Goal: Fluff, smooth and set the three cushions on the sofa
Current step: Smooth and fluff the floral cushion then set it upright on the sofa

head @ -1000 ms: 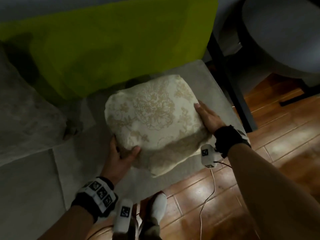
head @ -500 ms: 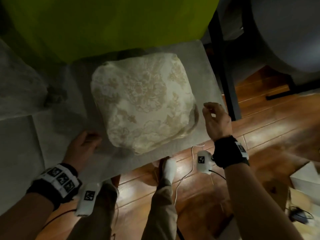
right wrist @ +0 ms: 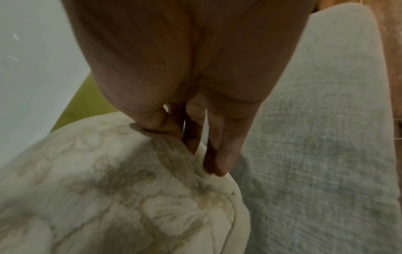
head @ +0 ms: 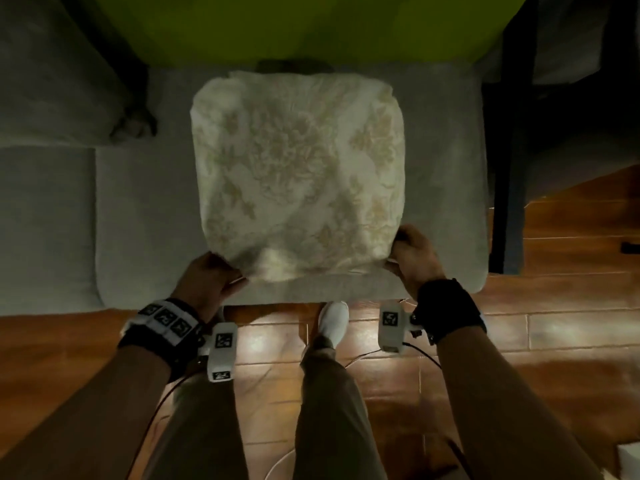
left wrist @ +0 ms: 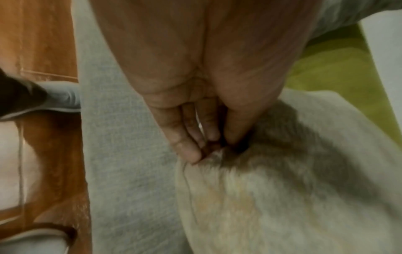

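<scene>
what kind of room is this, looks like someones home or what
Most likely a living room in a home. A grey sofa seat carries a cream floral cushion in front of a lime-green one, and the floor is polished wood planks.

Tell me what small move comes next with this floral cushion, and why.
Probably pull both near corners gently outward: the left hand and right hand each pinch a corner of the cream floral-patterned cushion, lying flat on the grey fabric sofa seat, with creases along its near edge.
</scene>
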Tool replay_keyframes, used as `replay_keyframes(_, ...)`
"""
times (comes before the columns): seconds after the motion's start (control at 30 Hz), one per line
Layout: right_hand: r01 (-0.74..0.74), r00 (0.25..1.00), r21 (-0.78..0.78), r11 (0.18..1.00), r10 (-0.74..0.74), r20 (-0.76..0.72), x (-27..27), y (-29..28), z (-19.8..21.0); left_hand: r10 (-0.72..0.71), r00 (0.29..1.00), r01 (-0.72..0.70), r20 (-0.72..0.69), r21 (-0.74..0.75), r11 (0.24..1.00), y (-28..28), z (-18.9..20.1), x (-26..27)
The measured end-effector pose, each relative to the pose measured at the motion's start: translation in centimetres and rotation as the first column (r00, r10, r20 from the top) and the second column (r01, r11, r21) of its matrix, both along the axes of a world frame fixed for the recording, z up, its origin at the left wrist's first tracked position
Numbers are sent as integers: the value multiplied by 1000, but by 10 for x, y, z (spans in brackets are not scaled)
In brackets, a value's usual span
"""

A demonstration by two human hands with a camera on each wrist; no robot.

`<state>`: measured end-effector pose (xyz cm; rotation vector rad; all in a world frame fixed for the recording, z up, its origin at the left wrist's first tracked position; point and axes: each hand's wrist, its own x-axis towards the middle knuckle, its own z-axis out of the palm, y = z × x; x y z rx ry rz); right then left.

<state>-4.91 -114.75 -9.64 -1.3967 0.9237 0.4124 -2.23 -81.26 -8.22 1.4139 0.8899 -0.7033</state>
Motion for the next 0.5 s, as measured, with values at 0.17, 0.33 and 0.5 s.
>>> replay_keyframes(0.17,-28,999,277,960,32,-9,-3,-7,-2,54,996,-54,-69,7,999,-16,7,1)
replay_keyframes(0.33,62,997,368,928,-71,13,-2,-4,-5,0,1000,0,-24,-25,1000,-12,17,7)
replay_keyframes(0.5,-135,988,40,990,138,-67,10,11,-14,-98,993,104,-65,109,989,-19,9,15)
